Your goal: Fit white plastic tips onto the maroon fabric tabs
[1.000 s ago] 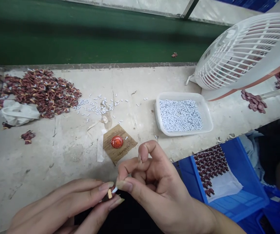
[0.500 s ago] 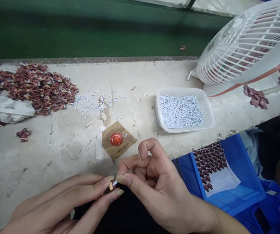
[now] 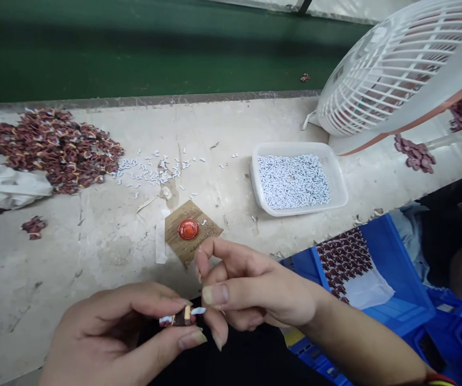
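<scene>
At the far left of the surface lies a heap of dark red pieces beside a crumpled white bag, well out of the way yet within an arm's reach. Loose white slips trail from the heap toward the middle, where a brown card carries a small red dish, set just beyond the hands, probably so a fingertip can dip into it quickly. Close to the body, the left hand pinches a small dark piece between thumb and forefinger, holding it level so its end faces right. The right hand meets it there, thumb and forefinger closed on a white slip that touches the piece. Further right stands a white tray full of such slips, then a white fan, and a blue crate below the edge.
</scene>
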Demonstrator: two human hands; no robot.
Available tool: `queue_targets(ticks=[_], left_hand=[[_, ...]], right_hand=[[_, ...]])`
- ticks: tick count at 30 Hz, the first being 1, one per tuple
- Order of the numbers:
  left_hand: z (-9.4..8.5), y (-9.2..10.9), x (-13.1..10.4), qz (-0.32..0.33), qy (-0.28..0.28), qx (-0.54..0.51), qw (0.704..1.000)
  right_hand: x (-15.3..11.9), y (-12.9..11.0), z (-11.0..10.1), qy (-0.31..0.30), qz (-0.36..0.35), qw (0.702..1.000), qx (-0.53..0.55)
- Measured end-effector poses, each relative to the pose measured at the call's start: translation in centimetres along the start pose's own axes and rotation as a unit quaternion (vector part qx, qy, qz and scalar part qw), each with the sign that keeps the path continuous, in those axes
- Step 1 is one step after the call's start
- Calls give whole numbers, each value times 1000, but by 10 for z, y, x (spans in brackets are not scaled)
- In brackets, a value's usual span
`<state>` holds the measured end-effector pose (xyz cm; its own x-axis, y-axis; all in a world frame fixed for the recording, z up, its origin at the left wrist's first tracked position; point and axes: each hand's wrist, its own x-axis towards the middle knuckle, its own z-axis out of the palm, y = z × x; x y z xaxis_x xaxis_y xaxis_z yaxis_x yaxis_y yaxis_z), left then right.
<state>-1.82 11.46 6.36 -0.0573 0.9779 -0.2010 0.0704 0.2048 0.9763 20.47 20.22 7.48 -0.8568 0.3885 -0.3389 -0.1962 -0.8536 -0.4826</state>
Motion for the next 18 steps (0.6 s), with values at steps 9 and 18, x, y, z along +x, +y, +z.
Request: queue_targets(ticks=[9,18], left_hand=[[9,11,5,-58,-53,-14,997],[-4,13,15,-93,-134,-1,987]], right_hand=[[10,-2,-18,-103,90,989,49],[15,-6,-21,-121,148,980,56]])
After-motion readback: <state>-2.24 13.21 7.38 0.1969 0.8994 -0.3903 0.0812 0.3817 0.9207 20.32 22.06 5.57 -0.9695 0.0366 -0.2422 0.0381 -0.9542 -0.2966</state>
